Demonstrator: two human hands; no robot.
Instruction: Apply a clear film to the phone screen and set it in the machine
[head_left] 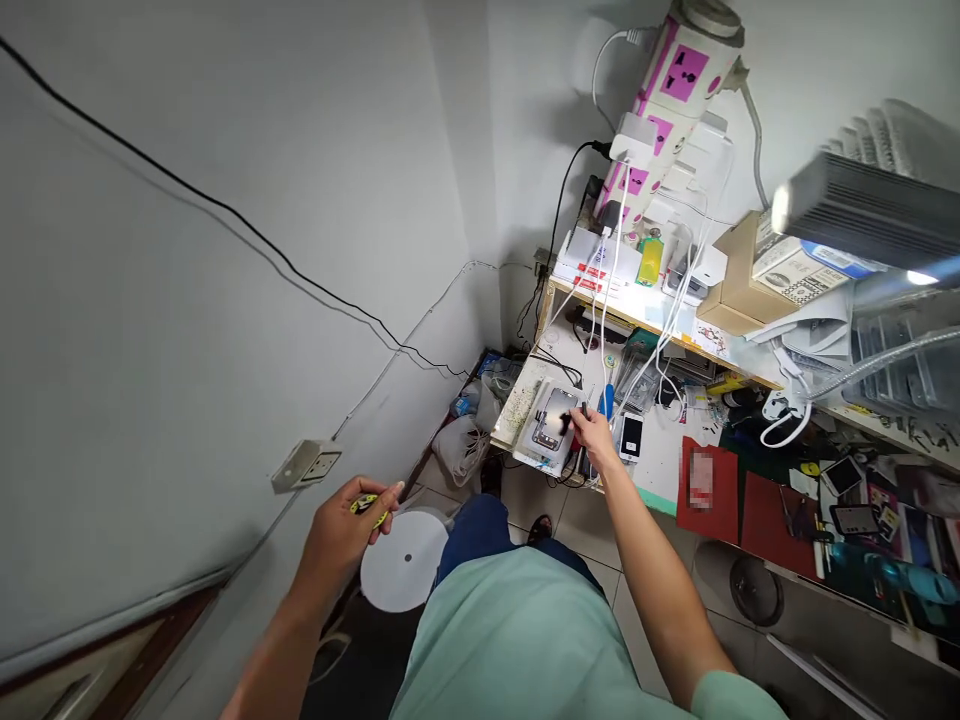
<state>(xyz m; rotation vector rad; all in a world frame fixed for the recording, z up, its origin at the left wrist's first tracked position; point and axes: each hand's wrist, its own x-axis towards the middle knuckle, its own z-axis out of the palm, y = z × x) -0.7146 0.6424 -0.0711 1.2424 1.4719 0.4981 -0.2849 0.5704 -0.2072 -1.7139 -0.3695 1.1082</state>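
My left hand (351, 525) is raised over the left side, its fingers closed around a small yellow-and-black object (373, 508), mostly hidden by the fingers. At the bench my right hand (592, 435) grips a black brush (565, 422), its dark end over the back of a phone screen part (553, 424). That part lies on a white pad (523, 446) near the bench's left end. Just beyond my right hand is a blue-handled screwdriver (605, 400). A white phone (631, 437) lies to the right of the hand.
A white round stool (403, 562) stands below my left hand. The shelf holds a power-socket tower (652, 130), white cables and a cardboard box (731, 265). A lamp (862, 215) overhangs the right side. Red mats (780, 505) and clutter cover the bench's right part.
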